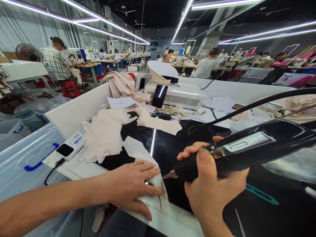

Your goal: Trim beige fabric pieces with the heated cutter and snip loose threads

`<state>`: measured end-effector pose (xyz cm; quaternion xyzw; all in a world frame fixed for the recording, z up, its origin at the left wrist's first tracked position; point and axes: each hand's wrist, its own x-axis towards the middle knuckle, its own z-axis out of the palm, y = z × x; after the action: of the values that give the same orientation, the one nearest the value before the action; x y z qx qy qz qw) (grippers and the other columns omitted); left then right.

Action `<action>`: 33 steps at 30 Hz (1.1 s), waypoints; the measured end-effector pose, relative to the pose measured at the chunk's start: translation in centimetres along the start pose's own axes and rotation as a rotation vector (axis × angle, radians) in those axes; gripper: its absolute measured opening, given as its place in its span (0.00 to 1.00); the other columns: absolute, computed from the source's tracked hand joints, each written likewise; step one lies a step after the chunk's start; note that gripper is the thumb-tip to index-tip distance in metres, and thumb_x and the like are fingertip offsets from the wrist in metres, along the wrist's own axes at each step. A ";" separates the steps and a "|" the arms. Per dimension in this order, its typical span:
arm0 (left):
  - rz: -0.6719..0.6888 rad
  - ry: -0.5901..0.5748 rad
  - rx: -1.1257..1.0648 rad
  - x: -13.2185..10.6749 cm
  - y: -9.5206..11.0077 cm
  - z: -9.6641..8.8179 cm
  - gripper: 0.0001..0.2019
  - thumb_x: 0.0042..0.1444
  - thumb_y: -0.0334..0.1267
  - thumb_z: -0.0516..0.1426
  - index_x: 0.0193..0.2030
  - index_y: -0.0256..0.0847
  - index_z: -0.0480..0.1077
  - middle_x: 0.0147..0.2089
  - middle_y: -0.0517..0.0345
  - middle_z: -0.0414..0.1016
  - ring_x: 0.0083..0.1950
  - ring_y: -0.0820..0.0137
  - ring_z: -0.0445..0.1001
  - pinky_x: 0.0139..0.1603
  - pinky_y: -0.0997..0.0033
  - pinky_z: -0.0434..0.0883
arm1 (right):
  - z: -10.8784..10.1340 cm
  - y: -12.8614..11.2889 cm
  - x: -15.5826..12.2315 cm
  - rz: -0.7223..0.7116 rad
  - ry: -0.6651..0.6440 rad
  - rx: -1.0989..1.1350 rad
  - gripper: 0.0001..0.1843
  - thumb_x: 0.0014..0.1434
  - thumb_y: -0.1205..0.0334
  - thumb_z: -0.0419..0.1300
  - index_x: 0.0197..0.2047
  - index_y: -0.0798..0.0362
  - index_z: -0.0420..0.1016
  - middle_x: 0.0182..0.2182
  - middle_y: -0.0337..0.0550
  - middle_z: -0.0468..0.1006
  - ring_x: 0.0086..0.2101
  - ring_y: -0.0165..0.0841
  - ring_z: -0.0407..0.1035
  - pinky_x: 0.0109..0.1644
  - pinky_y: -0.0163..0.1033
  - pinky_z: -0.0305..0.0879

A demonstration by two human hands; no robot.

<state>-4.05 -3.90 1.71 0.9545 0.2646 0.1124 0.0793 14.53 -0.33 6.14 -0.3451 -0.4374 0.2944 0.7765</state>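
My left hand (138, 184) lies flat, fingers apart, on a pale curved fabric piece (133, 147) at the near edge of the black work surface (163, 140). Wrapped in my right hand (214, 187) is a black corded hand tool (249, 148) with a silver plate along its side. Its small pointed tip (170, 174) is just right of the fabric and my left fingers; whether it touches the surface I cannot tell. Past my left hand is a loose pile of pale fabric pieces (103, 131), with a longer strip (160, 121) to its right.
A phone (160, 96) leans on a white vented box (175, 93) with a white cap (161, 70) on top. A teal tool (262, 194) and a pointed metal tool (240, 222) lie at right. The black cable (247, 107) arches above. Left stands a power strip (71, 141).
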 end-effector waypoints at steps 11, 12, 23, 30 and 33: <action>-0.001 0.017 0.005 0.1 0.2 -0.1 0.33 0.65 0.62 0.63 0.69 0.44 0.73 0.74 0.31 0.66 0.74 0.41 0.68 0.72 0.39 0.66 | 0.3 0.7 0.2 0.013 -0.009 -0.054 0.24 0.55 0.51 0.75 0.49 0.47 0.69 0.27 0.28 0.77 0.23 0.32 0.71 0.30 0.42 0.74; -0.002 0.023 0.006 0.1 0.2 0.0 0.33 0.65 0.62 0.63 0.69 0.44 0.73 0.74 0.32 0.66 0.73 0.41 0.68 0.72 0.39 0.67 | 0.4 0.7 0.3 0.009 -0.011 -0.053 0.23 0.56 0.52 0.74 0.48 0.47 0.69 0.27 0.28 0.77 0.23 0.32 0.72 0.29 0.42 0.74; -0.023 0.080 -0.045 -0.2 0.2 0.2 0.30 0.65 0.62 0.63 0.66 0.46 0.75 0.73 0.34 0.68 0.73 0.44 0.69 0.73 0.44 0.67 | 0.6 1.4 0.1 0.041 -0.013 0.022 0.19 0.56 0.57 0.73 0.45 0.47 0.69 0.28 0.28 0.79 0.23 0.28 0.72 0.29 0.37 0.74; -0.058 0.025 -0.100 -0.8 -0.2 -0.3 0.27 0.64 0.54 0.66 0.67 0.49 0.74 0.75 0.39 0.67 0.73 0.44 0.70 0.71 0.41 0.71 | 0.7 1.5 0.0 0.028 -0.037 -0.017 0.17 0.57 0.56 0.71 0.42 0.48 0.68 0.27 0.29 0.79 0.21 0.27 0.72 0.27 0.35 0.73; -0.053 0.096 -0.082 -1.5 -1.1 -0.1 0.24 0.70 0.43 0.61 0.71 0.47 0.71 0.75 0.45 0.68 0.73 0.50 0.70 0.74 0.45 0.68 | 0.5 1.1 0.1 0.028 -0.056 -0.037 0.18 0.57 0.56 0.72 0.43 0.47 0.67 0.26 0.28 0.78 0.21 0.28 0.72 0.27 0.35 0.73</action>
<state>-5.89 -3.72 1.30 0.9367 0.2884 0.1666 0.1083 14.02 0.54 5.52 -0.3572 -0.4595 0.3063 0.7533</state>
